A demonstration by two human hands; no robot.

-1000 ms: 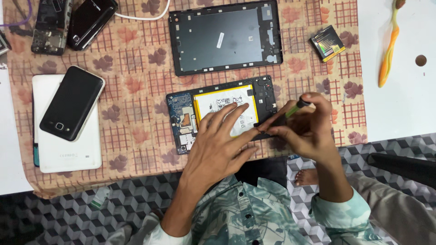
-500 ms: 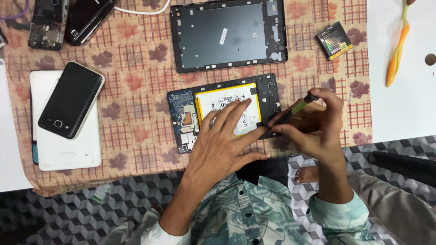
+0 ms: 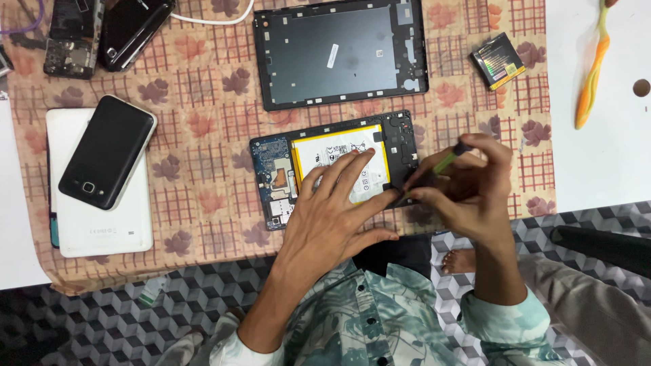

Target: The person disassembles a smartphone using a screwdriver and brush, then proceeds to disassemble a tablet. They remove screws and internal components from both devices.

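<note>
Green-handled screwdriver [image 3: 446,161] pinched in right hand [image 3: 468,193] fingers at opened tablet [image 3: 339,166]; left hand [image 3: 332,217] spread flat, holding nothing.

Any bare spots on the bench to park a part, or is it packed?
Free: the cloth between the white tablet and the opened tablet, and the white surface right of the cloth, below the orange toothbrush. Crowded: top left by the phones, and around both hands, left hand, right hand.

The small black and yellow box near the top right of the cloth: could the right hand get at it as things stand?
Probably yes. The small box lies alone on bare cloth beyond the right hand, with nothing between them. But that hand holds a green-handled tool against the opened tablet, so it would need to free itself first.
</note>
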